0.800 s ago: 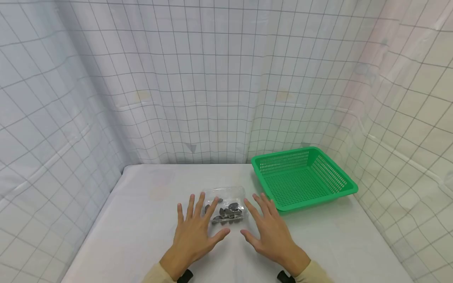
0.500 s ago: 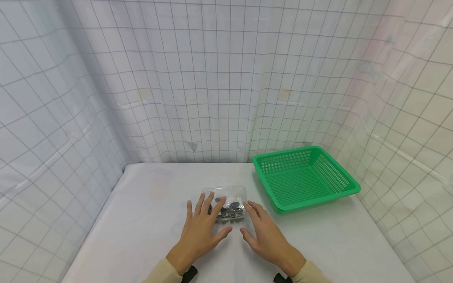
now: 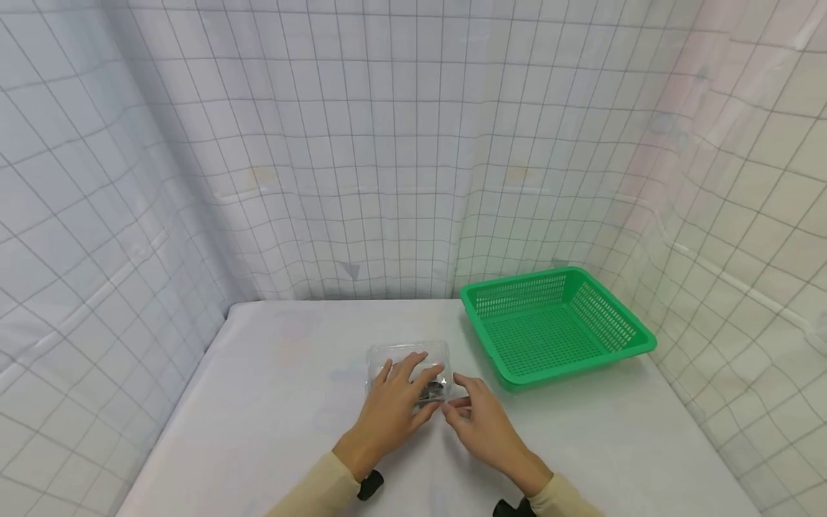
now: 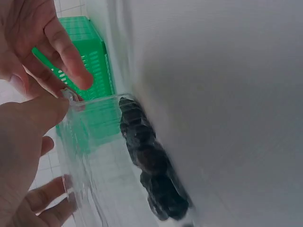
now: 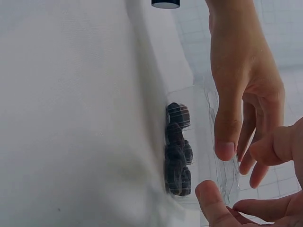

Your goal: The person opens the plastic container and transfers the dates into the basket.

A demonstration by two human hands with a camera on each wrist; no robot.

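Observation:
A clear plastic clamshell box (image 3: 436, 353) with several dark lumps (image 5: 176, 151) inside lies on the white table (image 3: 278, 388). My left hand (image 3: 400, 391) lies over its lid, fingers spread on top and thumb at the near edge. My right hand (image 3: 455, 406) pinches the box's near right corner between thumb and fingertips. In the left wrist view the box (image 4: 109, 156) shows its corner tab between my left thumb and a right fingertip. The right wrist view shows the box (image 5: 199, 118) from the side.
A green mesh basket (image 3: 620, 337) with nothing in it stands at the back right, close to the box. White gridded sheeting hangs along the table's back and both sides.
Both hands moved forward from hovering spread near the box. The left hand now rests on the lid and the right hand's fingers have closed on the near right corner.

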